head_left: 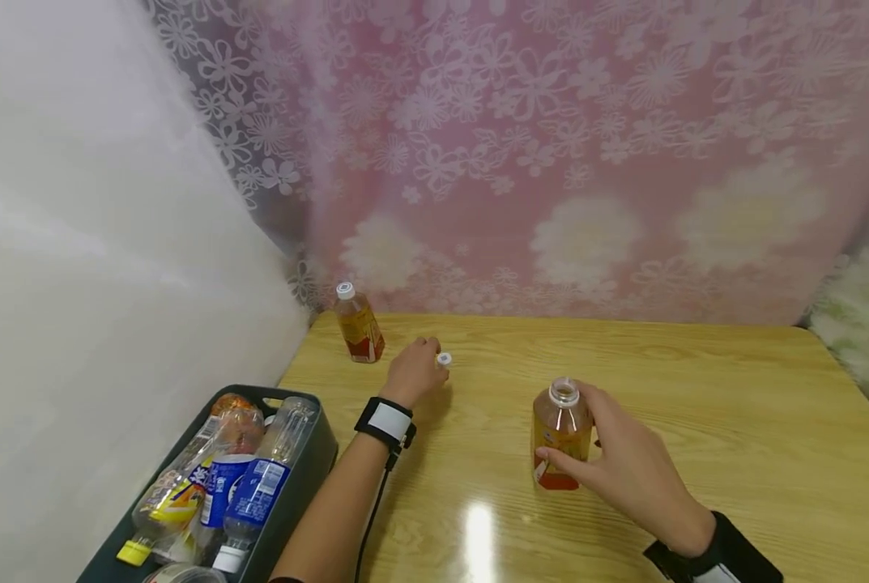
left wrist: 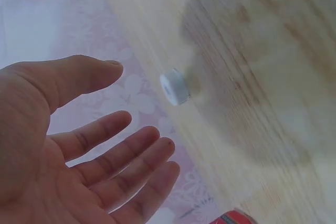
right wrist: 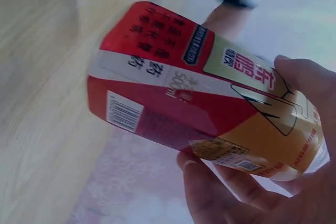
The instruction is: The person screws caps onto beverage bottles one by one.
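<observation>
My right hand point(head_left: 634, 465) grips an uncapped plastic bottle point(head_left: 564, 433) with an amber and red label, its bare mouth facing up. The right wrist view shows that label point(right wrist: 173, 98) close up, thumb on one side and fingers on the other. Farther back, my left hand point(head_left: 415, 372) reaches low over the table beside a white bottle cap point(head_left: 444, 359). In the left wrist view the cap point(left wrist: 175, 86) lies on the wood, apart from the spread thumb and fingers. A second, similar bottle point(head_left: 359, 328), with its white cap on, stands left of that hand.
A dark bin point(head_left: 325, 441) holding several plastic bottles stands at the left, close to my left forearm. The wooden table point(head_left: 733, 389) ends at a pink floral curtain point(head_left: 478, 202). White sheeting point(head_left: 113, 243) borders the left side. A black cable point(head_left: 372, 518) hangs from the left wristband.
</observation>
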The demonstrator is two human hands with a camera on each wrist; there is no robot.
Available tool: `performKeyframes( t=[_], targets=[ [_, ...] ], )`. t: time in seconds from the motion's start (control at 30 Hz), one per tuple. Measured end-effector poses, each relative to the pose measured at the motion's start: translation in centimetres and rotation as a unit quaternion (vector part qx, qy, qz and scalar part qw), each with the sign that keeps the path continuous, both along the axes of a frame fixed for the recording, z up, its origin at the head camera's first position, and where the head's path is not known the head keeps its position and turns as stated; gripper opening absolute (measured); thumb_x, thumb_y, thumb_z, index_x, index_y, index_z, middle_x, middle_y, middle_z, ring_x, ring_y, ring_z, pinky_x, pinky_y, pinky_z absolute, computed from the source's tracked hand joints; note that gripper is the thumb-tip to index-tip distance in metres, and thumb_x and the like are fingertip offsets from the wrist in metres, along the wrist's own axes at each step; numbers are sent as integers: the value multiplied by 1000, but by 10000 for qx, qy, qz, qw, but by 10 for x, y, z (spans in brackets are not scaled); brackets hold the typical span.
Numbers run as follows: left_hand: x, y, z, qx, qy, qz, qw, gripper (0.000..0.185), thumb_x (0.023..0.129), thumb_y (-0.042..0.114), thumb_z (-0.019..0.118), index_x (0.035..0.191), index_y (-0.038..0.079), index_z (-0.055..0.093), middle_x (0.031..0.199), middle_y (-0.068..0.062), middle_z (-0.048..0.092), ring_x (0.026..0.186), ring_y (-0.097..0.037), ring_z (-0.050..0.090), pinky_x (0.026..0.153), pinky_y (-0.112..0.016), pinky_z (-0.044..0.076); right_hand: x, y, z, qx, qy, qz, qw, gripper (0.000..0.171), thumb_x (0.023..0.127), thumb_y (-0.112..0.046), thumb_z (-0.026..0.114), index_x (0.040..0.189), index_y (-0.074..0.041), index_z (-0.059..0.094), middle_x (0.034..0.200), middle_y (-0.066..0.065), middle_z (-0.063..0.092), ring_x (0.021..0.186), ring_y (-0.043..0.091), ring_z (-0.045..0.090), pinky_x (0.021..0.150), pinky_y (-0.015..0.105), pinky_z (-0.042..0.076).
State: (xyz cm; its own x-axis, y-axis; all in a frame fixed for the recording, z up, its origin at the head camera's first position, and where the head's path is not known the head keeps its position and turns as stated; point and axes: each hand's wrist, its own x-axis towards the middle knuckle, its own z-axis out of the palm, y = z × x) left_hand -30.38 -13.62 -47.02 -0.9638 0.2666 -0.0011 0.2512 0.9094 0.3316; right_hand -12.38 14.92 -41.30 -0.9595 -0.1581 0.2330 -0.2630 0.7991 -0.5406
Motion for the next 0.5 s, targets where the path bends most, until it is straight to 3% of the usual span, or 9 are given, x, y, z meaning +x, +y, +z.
performKeyframes(
  t=[0.17, 0.27, 0.5],
  targets=[
    [-15, 8, -6, 11, -323, 37, 9995, 42, 96, 25, 72, 130, 4, 60, 123, -14, 60, 88, -24, 61, 75, -41, 54, 46, 4, 16, 206, -171, -230, 9994, 86, 77, -73, 73, 144, -25, 47, 116, -9, 66, 83, 5, 65, 63, 28, 51],
    [-21, 12, -11, 28, -376, 15, 9993, 42, 96, 23, 71, 132, 3, 60, 123, -16, 59, 89, -25, 61, 77, -42, 53, 67, 6, 20, 265, -210, -391, 9987, 85, 73, -72, 77, 140, -27, 50, 106, -14, 65, 71, -2, 57, 57, 24, 46],
    [-28, 17, -22, 52, -287, -35, 9996, 40, 95, 17, 71, 130, 2, 60, 122, -18, 58, 89, -26, 60, 76, -40, 52, 96, 11, 16, 165, -399, -729, 9964, 86, 68, -69, 83, 138, -30, 50, 104, -16, 64, 60, -7, 50, 51, 21, 42]
  ],
)
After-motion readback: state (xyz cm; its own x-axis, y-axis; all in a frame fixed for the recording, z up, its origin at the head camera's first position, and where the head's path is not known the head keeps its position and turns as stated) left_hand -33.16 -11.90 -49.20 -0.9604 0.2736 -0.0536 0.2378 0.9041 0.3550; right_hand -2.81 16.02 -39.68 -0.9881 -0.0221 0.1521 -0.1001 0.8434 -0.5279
